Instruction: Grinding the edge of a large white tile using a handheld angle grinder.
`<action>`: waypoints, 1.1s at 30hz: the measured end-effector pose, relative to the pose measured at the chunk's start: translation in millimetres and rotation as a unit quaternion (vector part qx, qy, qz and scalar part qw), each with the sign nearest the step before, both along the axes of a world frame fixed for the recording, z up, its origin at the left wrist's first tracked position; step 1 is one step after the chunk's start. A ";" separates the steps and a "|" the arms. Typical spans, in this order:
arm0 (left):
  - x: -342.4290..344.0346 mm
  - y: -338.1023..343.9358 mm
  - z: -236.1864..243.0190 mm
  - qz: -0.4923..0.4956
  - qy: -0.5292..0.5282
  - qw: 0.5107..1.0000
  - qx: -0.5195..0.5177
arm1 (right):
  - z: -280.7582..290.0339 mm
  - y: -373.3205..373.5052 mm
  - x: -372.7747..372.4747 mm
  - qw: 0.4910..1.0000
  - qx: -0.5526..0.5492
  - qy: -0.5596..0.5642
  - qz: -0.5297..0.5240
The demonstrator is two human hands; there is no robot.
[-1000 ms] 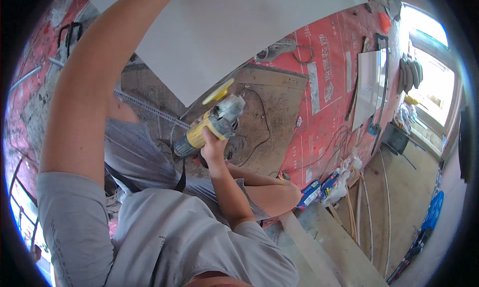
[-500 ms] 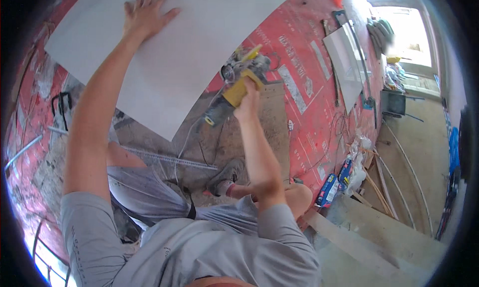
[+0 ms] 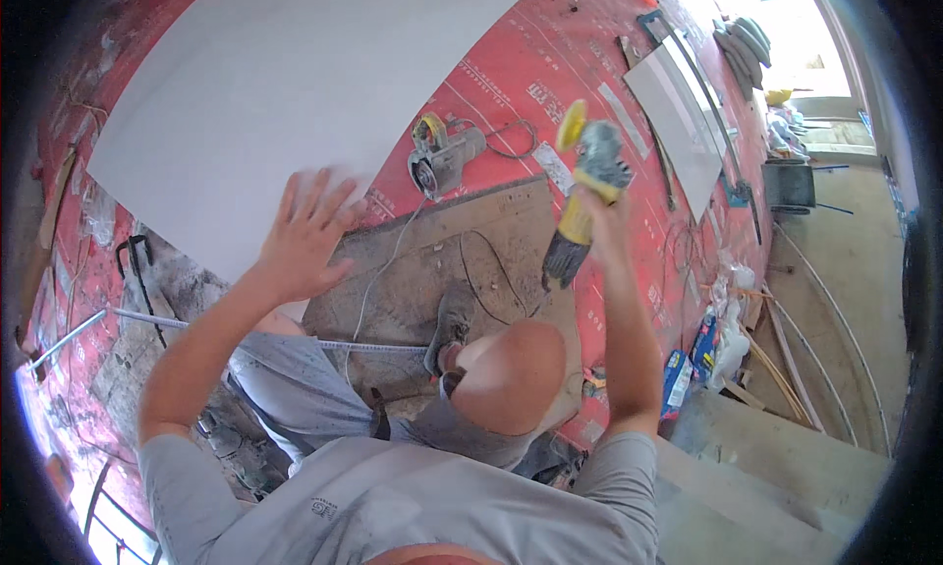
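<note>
My right hand [image 3: 606, 216] grips the yellow-and-black body of an angle grinder [image 3: 572, 226], which is held up off the floor with its round yellow disc [image 3: 572, 125] pointing away from me. Spread out over the near corner of a large white slab [image 3: 246, 103] is my left hand [image 3: 312, 236], slightly blurred; whether it touches the surface I cannot tell. Between the slab and the grinder a dusty handheld disc cutter [image 3: 444, 159] with a yellow part rests on the floor, its pale cord trailing towards me.
Red printed sheeting [image 3: 491, 64] covers the floor, with a dusty brown board [image 3: 422, 260] by my foot. A narrow ruled metal strip [image 3: 368, 347] lies near my legs. To the right are a glossy pale panel [image 3: 678, 123], blue packets [image 3: 678, 378] and long thin rods [image 3: 835, 300].
My left hand has slid back towards me, to the slab's near corner. My right hand has carried the grinder right, away from the disc cutter, and turned it more upright.
</note>
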State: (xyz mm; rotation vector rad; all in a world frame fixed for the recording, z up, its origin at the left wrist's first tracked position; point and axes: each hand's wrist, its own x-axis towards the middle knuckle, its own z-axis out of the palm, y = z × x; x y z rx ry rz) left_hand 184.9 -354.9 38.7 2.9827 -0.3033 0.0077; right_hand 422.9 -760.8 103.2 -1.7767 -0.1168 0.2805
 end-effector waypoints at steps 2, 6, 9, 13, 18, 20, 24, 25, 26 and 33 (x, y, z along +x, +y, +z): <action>12.9 11.9 -4.5 -0.011 0.017 1.000 0.021 | -29.4 11.9 0.9 0.998 -0.031 -0.040 0.049; 89.0 33.7 -4.6 0.076 -0.010 0.996 -0.055 | -85.5 50.3 5.6 0.994 0.010 -0.033 0.102; 165.0 78.7 -0.3 0.205 -0.021 0.973 0.100 | -116.0 74.1 12.8 0.991 0.079 0.038 0.098; 222.7 153.9 -17.0 0.348 -0.071 0.928 0.116 | -143.3 98.1 36.2 0.983 0.138 0.081 0.093; 221.2 181.3 -46.5 0.391 -0.093 0.909 0.112 | -175.1 130.9 44.1 0.983 0.144 0.092 0.065; 218.6 177.8 -44.2 0.354 -0.159 0.912 0.130 | -189.4 141.3 34.0 0.984 0.154 0.089 0.014; 219.2 171.5 -29.7 0.357 -0.127 0.917 0.129 | -213.3 152.6 27.1 0.957 0.255 0.137 0.005; 218.5 171.3 -27.5 0.352 -0.129 0.917 0.135 | -215.4 154.0 28.5 0.951 0.266 0.156 -0.001; 217.7 171.5 -27.1 0.348 -0.147 0.915 0.142 | -215.0 154.8 32.6 0.943 0.279 0.180 -0.003; 214.1 179.8 -39.9 0.335 -0.142 0.918 0.156 | -159.3 153.0 89.6 0.989 0.127 0.037 0.068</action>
